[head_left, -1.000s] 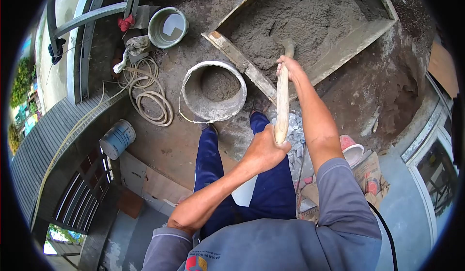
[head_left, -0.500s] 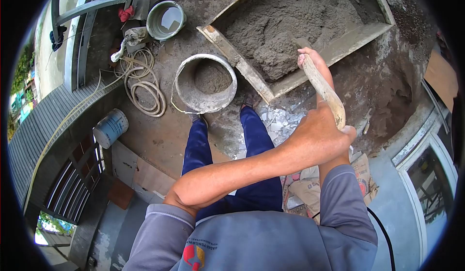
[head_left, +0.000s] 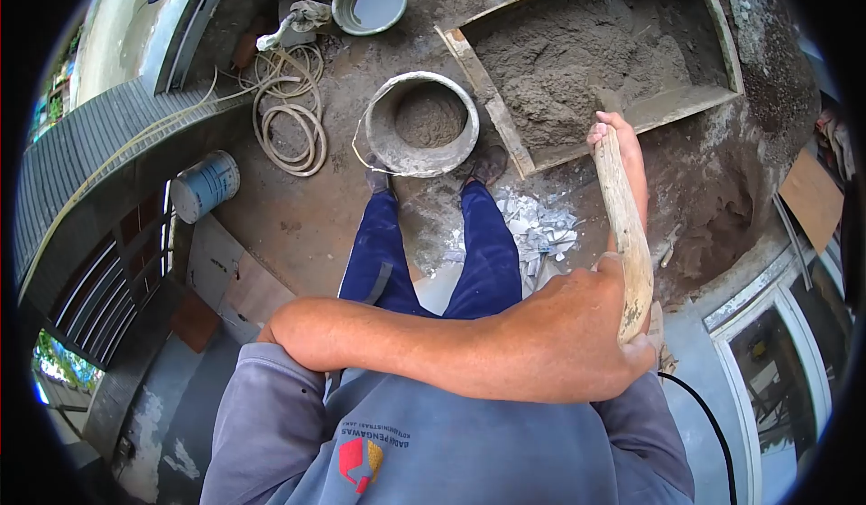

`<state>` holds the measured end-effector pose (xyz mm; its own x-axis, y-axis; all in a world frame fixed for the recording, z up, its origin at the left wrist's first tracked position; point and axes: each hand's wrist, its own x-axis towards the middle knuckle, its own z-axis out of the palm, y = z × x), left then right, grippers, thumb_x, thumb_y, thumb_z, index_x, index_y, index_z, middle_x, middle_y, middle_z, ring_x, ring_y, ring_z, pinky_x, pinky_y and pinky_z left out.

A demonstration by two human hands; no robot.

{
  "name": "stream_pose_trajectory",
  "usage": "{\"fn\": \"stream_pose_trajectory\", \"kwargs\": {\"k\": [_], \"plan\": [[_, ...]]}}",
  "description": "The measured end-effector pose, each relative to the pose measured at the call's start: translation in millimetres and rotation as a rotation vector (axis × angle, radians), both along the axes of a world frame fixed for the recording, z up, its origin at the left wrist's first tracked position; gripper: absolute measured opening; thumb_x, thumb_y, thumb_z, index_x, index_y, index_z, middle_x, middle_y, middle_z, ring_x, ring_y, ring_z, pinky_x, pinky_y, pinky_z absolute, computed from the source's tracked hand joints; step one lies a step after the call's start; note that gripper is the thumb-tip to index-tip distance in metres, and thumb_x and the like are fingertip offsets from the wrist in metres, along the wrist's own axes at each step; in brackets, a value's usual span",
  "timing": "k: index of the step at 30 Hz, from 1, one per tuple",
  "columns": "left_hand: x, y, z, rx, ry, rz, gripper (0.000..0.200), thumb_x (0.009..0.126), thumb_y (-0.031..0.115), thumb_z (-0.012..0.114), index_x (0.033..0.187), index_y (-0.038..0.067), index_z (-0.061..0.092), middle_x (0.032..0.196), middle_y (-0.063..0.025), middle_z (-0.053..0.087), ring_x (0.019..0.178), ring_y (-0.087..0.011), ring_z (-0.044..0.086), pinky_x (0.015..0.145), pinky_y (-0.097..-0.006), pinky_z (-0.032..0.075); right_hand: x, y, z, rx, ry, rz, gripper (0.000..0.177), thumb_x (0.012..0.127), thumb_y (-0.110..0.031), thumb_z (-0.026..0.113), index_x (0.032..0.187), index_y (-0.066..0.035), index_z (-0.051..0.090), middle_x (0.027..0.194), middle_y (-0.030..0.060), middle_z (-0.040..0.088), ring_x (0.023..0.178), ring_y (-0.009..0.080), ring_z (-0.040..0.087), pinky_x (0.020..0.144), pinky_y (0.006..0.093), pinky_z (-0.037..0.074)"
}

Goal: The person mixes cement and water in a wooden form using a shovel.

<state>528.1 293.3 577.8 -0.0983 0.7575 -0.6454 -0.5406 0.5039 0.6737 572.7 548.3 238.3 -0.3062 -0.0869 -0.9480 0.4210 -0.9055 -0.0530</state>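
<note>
Both hands grip a pale, slightly curved wooden tool handle (head_left: pixel 625 225). My left hand (head_left: pixel 613 324), its arm crossing in front of my body, is closed round the near end. Farther along, my right hand (head_left: pixel 619 137) is wrapped round the handle at the front edge of a wooden mixing trough (head_left: pixel 690 105). Wet grey mortar (head_left: pixel 550 72) fills much of the trough. The tool's far end reaches into the mortar; its head is hidden, so its kind cannot be told. Left of the trough stands a bucket (head_left: pixel 386 135) with mortar (head_left: pixel 430 117) at its bottom.
A basin of water (head_left: pixel 370 2) and a coiled hose (head_left: pixel 311 148) lie at the back left. Broken white pieces (head_left: pixel 541 225) cover ground near my feet. A blue-white pail (head_left: pixel 207 186) lies on its side at left. A framed window (head_left: pixel 776 361) is at right.
My hands and the handle have come back closer to my body, with the left elbow farther left. The camera view has shifted, so the bucket and trough appear farther right.
</note>
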Motion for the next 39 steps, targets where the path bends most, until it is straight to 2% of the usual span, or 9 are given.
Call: {"fn": "stream_pose_trajectory", "kwargs": {"k": [3,8,15,18,22,25,30,36,39], "plan": [[-9,-50,12,-0.001,-0.022,-0.051,0.054,0.087,0.02,0.064,0.106,-0.026,0.044,0.071,-0.0382,0.062,0.068,-0.0473,0.07,0.062,-0.0491,0.057,8,-51,7,-0.013,-0.012,-0.056,0.024,0.09,-0.006,0.064,0.078,-0.01,0.044,0.061,0.0037,0.052,0.05,0.014,0.048,0.05,0.0283,0.047],[-15,-147,10,-0.086,0.027,-0.178,0.052,0.085,0.021,0.066,0.11,-0.019,0.047,0.076,-0.0349,0.065,0.075,-0.0458,0.07,0.067,-0.0479,0.056,15,-152,2,0.022,-0.001,-0.115,0.026,0.089,-0.009,0.065,0.073,-0.011,0.044,0.058,0.0019,0.048,0.05,0.0139,0.046,0.052,0.0302,0.046],[-10,-337,-55,-0.172,0.172,-0.294,0.052,0.079,0.019,0.069,0.124,0.0,0.051,0.084,-0.0211,0.069,0.082,-0.0382,0.07,0.074,-0.0464,0.053,28,-308,-49,0.096,0.061,-0.164,0.015,0.085,-0.009,0.062,0.08,-0.009,0.048,0.062,0.0051,0.05,0.054,0.0196,0.049,0.056,0.0378,0.05],[11,-430,-121,-0.349,0.415,-0.377,0.047,0.077,0.016,0.069,0.121,0.007,0.055,0.085,-0.0203,0.07,0.084,-0.0403,0.07,0.076,-0.0493,0.052,25,-383,-82,0.162,0.02,-0.158,0.014,0.083,-0.008,0.062,0.085,-0.009,0.048,0.066,0.0058,0.049,0.059,0.0219,0.05,0.06,0.0424,0.052],[55,-541,-248,-0.681,0.614,-0.381,0.032,0.077,0.009,0.065,0.109,0.011,0.065,0.093,-0.0158,0.072,0.096,-0.0393,0.067,0.095,-0.0564,0.046,22,-465,-124,0.205,0.039,-0.117,0.013,0.085,-0.008,0.062,0.092,-0.004,0.051,0.074,0.008,0.051,0.066,0.0249,0.054,0.071,0.0468,0.055],[95,-601,-341,-0.841,0.648,-0.304,0.034,0.079,0.008,0.064,0.112,0.012,0.067,0.103,-0.0128,0.071,0.106,-0.0352,0.064,0.101,-0.061,0.04,22,-507,-146,0.198,0.075,-0.117,0.013,0.087,-0.009,0.06,0.093,-0.001,0.051,0.078,0.0102,0.052,0.068,0.0255,0.055,0.073,0.0472,0.056],[139,-645,-422,-1.075,0.553,-0.162,0.042,0.083,0.009,0.063,0.124,0.015,0.066,0.128,-0.0102,0.064,0.123,-0.0331,0.057,0.11,-0.0616,0.035,39,-559,-156,0.285,0.057,-0.058,0.009,0.086,-0.005,0.059,0.087,0.001,0.053,0.081,0.0121,0.053,0.076,0.0285,0.057,0.08,0.0459,0.056],[165,-676,-430,-1.031,0.578,-0.192,0.045,0.086,0.011,0.061,0.131,0.015,0.062,0.129,-0.0141,0.063,0.126,-0.035,0.054,0.114,-0.0631,0.031,40,-570,-115,0.308,0.114,-0.044,0.01,0.085,-0.002,0.064,0.086,0.004,0.056,0.081,0.0141,0.059,0.075,0.0287,0.063,0.077,0.0435,0.057],[164,-673,-391,-0.86,0.685,-0.244,0.041,0.084,0.012,0.063,0.125,0.008,0.062,0.122,-0.0181,0.063,0.123,-0.0369,0.055,0.114,-0.0631,0.032,44,-553,-79,0.304,0.136,-0.056,0.01,0.084,-0.003,0.065,0.084,0.005,0.058,0.079,0.0141,0.061,0.071,0.0276,0.065,0.073,0.0414,0.058]]}}
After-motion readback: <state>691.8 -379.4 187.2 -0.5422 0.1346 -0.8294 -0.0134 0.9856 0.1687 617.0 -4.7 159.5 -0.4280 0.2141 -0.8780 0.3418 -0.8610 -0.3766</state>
